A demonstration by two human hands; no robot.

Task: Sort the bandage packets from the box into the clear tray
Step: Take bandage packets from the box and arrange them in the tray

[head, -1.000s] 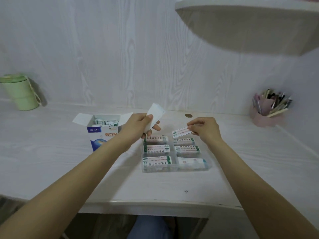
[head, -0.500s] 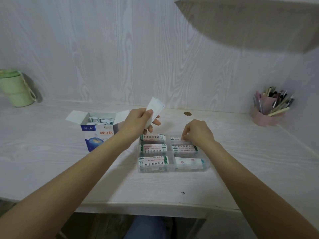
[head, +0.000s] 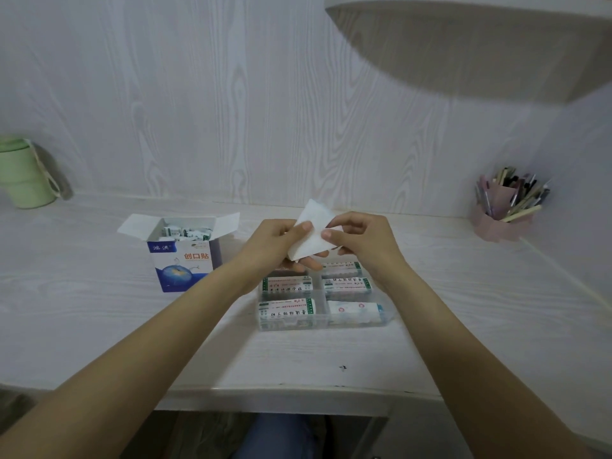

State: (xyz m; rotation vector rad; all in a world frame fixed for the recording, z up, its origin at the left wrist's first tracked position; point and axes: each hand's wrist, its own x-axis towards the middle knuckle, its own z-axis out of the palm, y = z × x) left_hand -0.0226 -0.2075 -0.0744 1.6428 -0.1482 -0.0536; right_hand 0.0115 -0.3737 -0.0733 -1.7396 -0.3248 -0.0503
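Desk: the white wood-grain desk (head: 99,326) fills the middle band of the frame and carries everything, with the work kept at its centre, in easy reach of both arms.
Green cup: a lidded green cup (head: 23,173) stands at the far left edge, well apart from the sorting and apparently no part of it.
Pen holder: a pink pen holder (head: 500,217) full of pens sits at the right, also well apart.
Box: the bandage box (head: 183,260) stands upright left of centre with its flaps folded out, so its top is open for reaching in; small packets show inside.
Clear tray: the clear tray (head: 387,318) lies just right of the box, at centre below the hands. It is divided into compartments, and printed bandage packets (head: 286,311) lie flat in those that show; the far ones are partly hidden by the hands.
White stack: a white stack of packets (head: 309,236), plain side up, is held tilted above the far end of the tray, probably so single ones can be peeled off over the compartments.
Left hand: the left hand (head: 275,241) grips the stack from below and behind, thumb pressed on its face, fingers curled under.
Right hand: the right hand (head: 361,236) pinches the stack's right edge between thumb and curled fingers, seemingly taking the next packet.
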